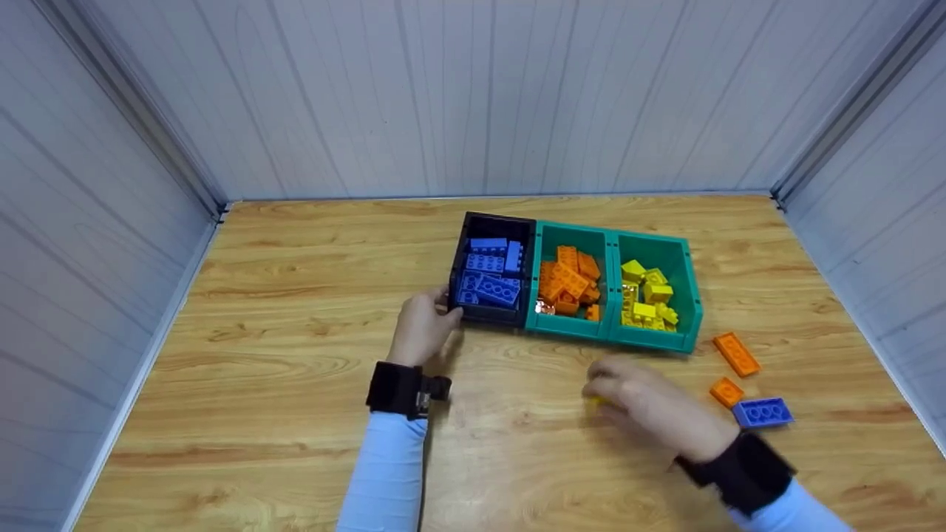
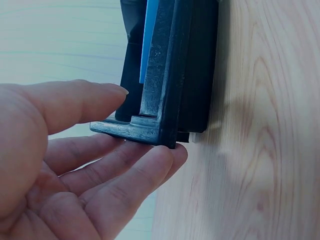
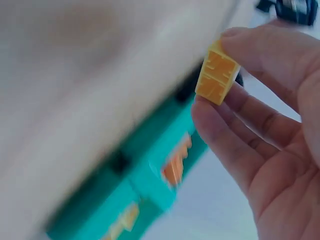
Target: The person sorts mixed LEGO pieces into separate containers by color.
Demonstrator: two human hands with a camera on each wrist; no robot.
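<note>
My left hand (image 1: 423, 326) grips the front left corner of a black bin (image 1: 491, 318) that holds blue building bricks (image 1: 485, 262). In the left wrist view the thumb lies on one side of the bin's corner and the fingers (image 2: 135, 170) curl against the other. Over the table in front of the bins, my right hand (image 1: 647, 399) pinches a small yellow building brick (image 3: 217, 75) between thumb and fingertips. The brick's hollow underside faces the right wrist camera. Most of it is hidden by the hand in the head view.
Joined to the black bin are a green bin (image 1: 569, 327) of orange bricks (image 1: 569, 281) and another green bin (image 1: 654, 340) of yellow bricks (image 1: 643, 310). Two orange bricks (image 1: 737, 355) and a blue brick (image 1: 763, 412) lie loose at the right. Grey panels (image 1: 488, 96) enclose the table.
</note>
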